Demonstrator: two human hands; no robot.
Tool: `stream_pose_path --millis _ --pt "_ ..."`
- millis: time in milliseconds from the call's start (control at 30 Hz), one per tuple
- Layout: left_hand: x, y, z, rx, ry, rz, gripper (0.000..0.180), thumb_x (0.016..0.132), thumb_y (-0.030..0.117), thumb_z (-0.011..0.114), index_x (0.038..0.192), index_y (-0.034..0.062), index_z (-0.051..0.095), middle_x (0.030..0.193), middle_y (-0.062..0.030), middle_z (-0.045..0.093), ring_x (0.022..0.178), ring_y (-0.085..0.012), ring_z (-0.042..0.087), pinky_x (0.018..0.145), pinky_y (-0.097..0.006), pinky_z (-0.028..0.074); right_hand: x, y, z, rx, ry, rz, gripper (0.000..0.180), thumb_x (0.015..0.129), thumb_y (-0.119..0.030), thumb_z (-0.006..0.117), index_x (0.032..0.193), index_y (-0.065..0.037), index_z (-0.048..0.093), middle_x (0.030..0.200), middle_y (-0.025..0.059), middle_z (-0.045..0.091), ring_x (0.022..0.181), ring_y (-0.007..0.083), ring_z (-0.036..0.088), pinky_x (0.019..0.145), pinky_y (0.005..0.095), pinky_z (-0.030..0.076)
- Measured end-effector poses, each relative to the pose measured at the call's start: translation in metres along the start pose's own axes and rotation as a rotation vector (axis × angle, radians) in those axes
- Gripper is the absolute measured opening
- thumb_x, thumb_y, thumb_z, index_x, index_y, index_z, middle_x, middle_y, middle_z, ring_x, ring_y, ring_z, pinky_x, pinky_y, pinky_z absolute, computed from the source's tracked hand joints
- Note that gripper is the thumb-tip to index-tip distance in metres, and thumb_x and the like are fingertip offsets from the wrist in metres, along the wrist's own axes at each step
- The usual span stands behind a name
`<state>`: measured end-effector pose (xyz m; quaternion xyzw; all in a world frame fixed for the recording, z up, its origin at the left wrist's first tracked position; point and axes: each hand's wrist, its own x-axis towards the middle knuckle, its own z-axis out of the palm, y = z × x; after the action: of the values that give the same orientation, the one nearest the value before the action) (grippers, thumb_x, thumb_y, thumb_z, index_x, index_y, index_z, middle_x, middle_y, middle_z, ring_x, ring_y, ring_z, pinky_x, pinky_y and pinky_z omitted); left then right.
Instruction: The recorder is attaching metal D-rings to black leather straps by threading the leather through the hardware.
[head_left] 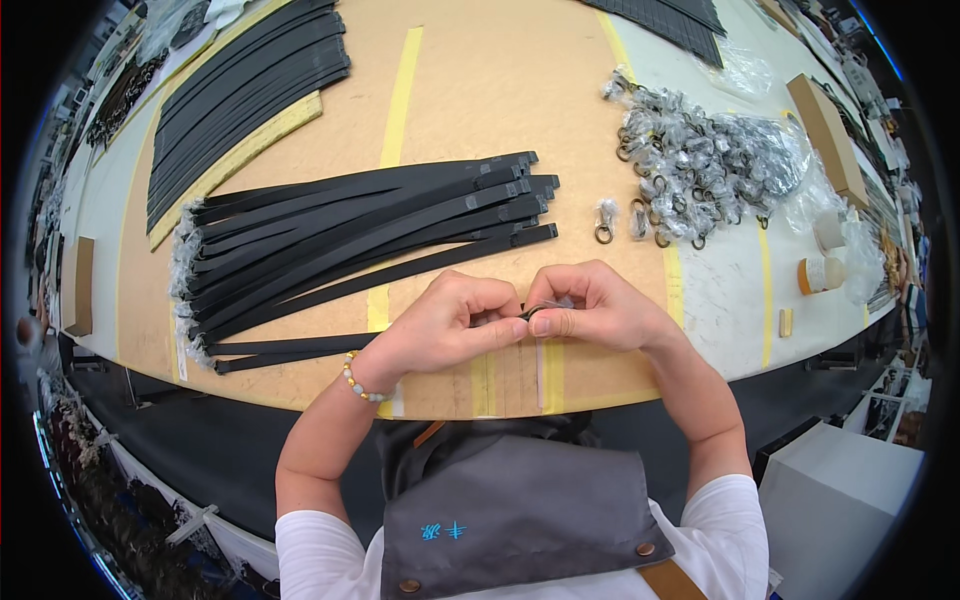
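Note:
Close to the table's front edge, both my hands meet with fingertips pinched together. My left hand (455,312), a beaded bracelet at its wrist, is closed on the end of a black strap (290,346) that runs off to the left. My right hand (592,312) pinches a small dark metal clasp (533,311) against the strap end, with a bit of clear plastic showing beside it. Fingers hide most of the clasp and how the two join. Beyond my left hand lies a bundle of black straps (370,225), their left ends tipped with plastic-wrapped hardware (186,255).
A heap of plastic-wrapped bronze ring clasps (710,160) covers the right side, with a loose clasp (604,222) nearer me. More flat black straps (255,95) lie at the back left. Cardboard pieces (828,140) and an amber-labelled jar (820,275) stand at the right.

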<state>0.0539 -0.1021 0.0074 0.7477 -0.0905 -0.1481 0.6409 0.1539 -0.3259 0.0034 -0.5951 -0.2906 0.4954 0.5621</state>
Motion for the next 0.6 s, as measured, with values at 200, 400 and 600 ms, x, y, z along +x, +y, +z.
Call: stream_pose_path --millis 200,400,600 --pt "-0.001 0.0 0.004 -0.053 -0.005 -0.018 0.025 0.092 0.015 0.073 0.075 0.0007 0.063 0.062 0.0037 0.051 0.06 -0.0024 0.04 0.052 -0.024 0.031 -0.005 -0.01 -0.003 -0.142 -0.007 -0.013 0.02 0.095 -0.02 0.074 0.104 -0.003 0.07 0.09 0.001 0.071 0.085 0.0075 0.06 0.078 0.0266 0.049" --pt "0.013 0.001 0.007 0.538 0.265 0.328 0.023 0.081 0.017 0.084 0.091 0.0014 0.069 0.093 -0.0085 0.067 0.086 -0.0289 0.059 0.079 -0.038 0.05 -0.009 -0.011 -0.048 -0.779 0.446 -0.358 0.015 0.09 -0.01 0.071 0.103 -0.004 0.072 0.105 0.0058 0.073 0.102 0.0204 0.066 0.088 0.0341 0.052" --pt "0.025 -0.017 0.003 0.92 0.521 0.297 0.02 0.079 0.01 0.081 0.093 0.0041 0.07 0.091 -0.0066 0.064 0.091 -0.0268 0.058 0.084 -0.038 0.049 -0.02 -0.012 -0.06 -1.017 0.543 -0.093 0.016 0.085 -0.007 0.071 0.1 -0.005 0.072 0.108 0.0056 0.071 0.109 0.0262 0.061 0.092 0.0391 0.051"
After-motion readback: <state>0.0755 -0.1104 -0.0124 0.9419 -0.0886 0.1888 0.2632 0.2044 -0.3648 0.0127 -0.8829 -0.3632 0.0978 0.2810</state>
